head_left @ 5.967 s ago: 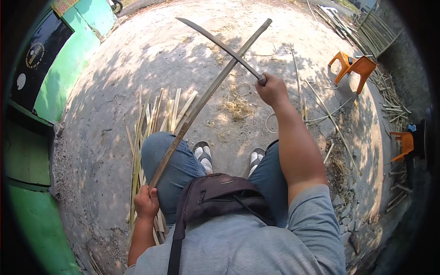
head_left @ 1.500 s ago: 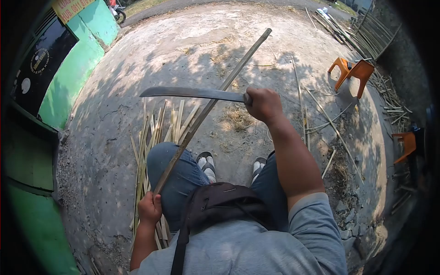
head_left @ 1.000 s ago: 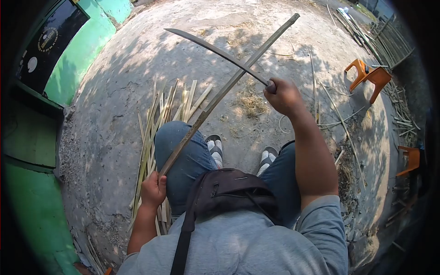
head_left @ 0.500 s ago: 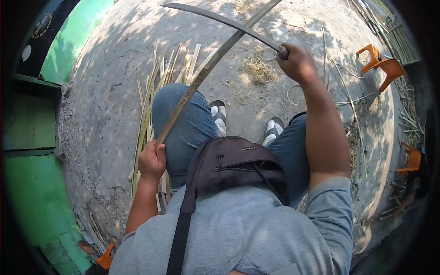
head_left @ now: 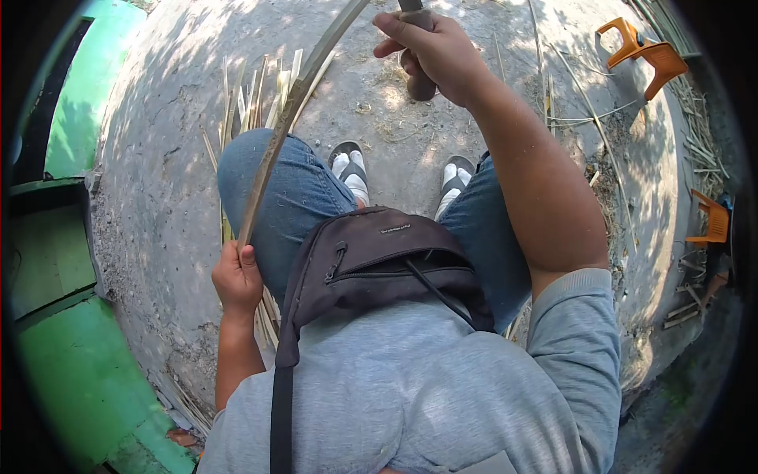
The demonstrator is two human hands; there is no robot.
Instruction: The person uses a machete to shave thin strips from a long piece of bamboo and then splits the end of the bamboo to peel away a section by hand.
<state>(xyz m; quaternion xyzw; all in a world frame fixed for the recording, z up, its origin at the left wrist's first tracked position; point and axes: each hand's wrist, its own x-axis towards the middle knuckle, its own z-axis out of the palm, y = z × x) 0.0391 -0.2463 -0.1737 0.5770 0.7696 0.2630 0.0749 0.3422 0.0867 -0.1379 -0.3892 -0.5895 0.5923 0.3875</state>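
Note:
My left hand (head_left: 238, 276) is closed round the lower end of a long bamboo strip (head_left: 278, 141). The strip slants up past my bent left knee and leaves the view at the top. Up ahead, my right hand (head_left: 442, 57) grips a machete by its dark handle (head_left: 421, 85), with some fingers partly loosened. Only the handle and the blade's base show; the rest of the blade is beyond the top edge.
Cut bamboo strips (head_left: 251, 99) lie on the ground beside my left leg. A black bag (head_left: 387, 253) hangs across my lap. Orange plastic stools (head_left: 665, 65) stand to the right, near more long strips (head_left: 596, 126). A green wall (head_left: 79, 371) runs along the left.
The machete has swung from lying across the strip to pointing up and away, its blade now out of view. My right hand has shifted left and up. The view has tilted slightly.

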